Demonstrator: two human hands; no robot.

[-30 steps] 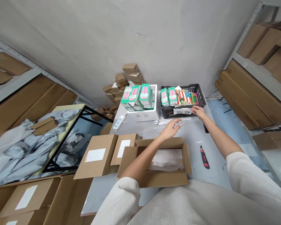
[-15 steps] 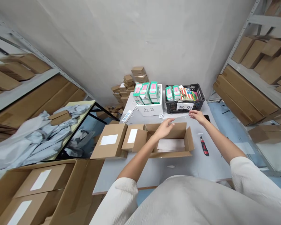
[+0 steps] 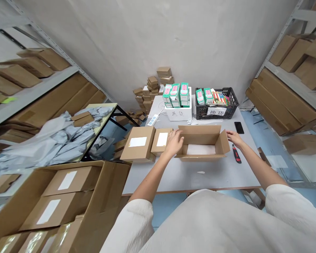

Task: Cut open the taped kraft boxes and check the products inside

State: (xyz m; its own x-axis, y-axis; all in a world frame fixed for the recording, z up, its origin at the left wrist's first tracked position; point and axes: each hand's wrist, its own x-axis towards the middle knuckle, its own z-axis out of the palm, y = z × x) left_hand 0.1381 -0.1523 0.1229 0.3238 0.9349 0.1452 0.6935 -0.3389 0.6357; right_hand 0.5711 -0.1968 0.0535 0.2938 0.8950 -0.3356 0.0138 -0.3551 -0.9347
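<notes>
Open box, mid-surface: your left hand and right hand had moved to opposite ends, bracketing it; either grip, clamped or apart, indeterminable.

Matt brown cardboard box, glossy black phone, black plastic crate

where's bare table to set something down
Grey table, largest patch: between open brown cardboard box and near edge, bar one white scrap; small one left of black phone. Crowded: back (white tub, black mesh crate); mid-left (closed cardboard boxes).
</notes>
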